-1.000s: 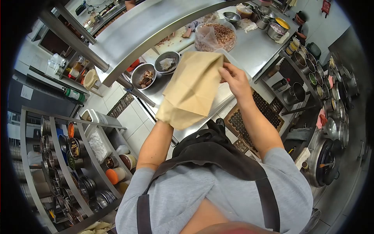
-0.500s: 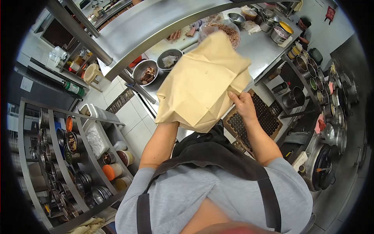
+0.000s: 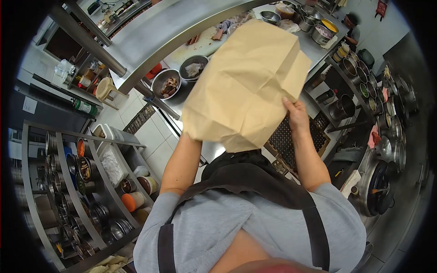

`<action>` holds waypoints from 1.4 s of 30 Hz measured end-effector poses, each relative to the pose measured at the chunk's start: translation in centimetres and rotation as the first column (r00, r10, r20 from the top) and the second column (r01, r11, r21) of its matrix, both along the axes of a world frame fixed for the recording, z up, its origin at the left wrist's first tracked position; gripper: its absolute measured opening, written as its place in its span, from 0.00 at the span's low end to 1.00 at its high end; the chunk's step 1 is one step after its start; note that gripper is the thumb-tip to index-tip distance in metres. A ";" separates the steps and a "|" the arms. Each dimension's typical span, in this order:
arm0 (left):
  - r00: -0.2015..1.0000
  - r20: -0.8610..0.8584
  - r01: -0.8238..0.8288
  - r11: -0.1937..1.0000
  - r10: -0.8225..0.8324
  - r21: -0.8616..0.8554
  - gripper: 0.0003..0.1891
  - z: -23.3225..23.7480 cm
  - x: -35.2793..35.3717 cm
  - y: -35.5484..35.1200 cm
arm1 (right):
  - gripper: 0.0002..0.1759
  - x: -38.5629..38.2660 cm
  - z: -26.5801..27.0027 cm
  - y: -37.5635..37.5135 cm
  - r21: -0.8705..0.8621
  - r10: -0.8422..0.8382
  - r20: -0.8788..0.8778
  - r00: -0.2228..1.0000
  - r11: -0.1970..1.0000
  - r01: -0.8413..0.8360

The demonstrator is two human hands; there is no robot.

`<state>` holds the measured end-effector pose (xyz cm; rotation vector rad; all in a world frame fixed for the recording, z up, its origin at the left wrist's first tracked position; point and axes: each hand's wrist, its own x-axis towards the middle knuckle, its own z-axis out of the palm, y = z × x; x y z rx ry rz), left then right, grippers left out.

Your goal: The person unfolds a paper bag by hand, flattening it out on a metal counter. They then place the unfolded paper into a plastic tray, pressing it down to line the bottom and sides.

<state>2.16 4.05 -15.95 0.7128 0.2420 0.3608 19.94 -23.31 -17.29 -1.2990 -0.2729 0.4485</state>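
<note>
A large creased tan sheet or bag (image 3: 246, 86), paper or cloth, spreads out in front of my chest over the steel counter. My right hand (image 3: 297, 113) pinches its right edge between thumb and fingers. On the left, my forearm reaches up to the lower left corner of the sheet, and the hand itself is hidden behind or inside it. Beyond the sheet's left edge are a metal bowl with meat pieces (image 3: 166, 84) and a second bowl with a whitish wrapping (image 3: 193, 68).
A raised steel shelf (image 3: 150, 34) crosses above the counter. Racks of metal containers (image 3: 86, 168) stand at the left. Pots and pans (image 3: 396, 132) line the right side. Another person (image 3: 351, 31) is at the far right, near a pot with yellow contents (image 3: 329, 25).
The sheet has spread wider and shifted up and right, now covering the large bag of shredded food behind it. My right hand has moved slightly right with it.
</note>
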 end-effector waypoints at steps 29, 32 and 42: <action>0.953 -0.272 0.021 0.865 0.135 0.501 0.27 -3.1 -2.9 -2.6 | 0.18 -0.3 -8.4 3.5 -0.149 -0.206 -0.146 0.968 0.971 0.184; 0.746 -0.521 0.283 0.511 0.415 0.812 0.27 -5.6 -4.4 -2.4 | 0.21 -1.3 -7.7 3.3 -0.270 -0.206 -0.336 0.919 0.956 0.116; 0.720 -0.694 0.441 0.770 0.004 0.462 0.24 -5.9 -7.7 -0.7 | 0.16 5.8 -6.9 0.6 -0.051 -0.302 -0.157 0.940 0.953 0.298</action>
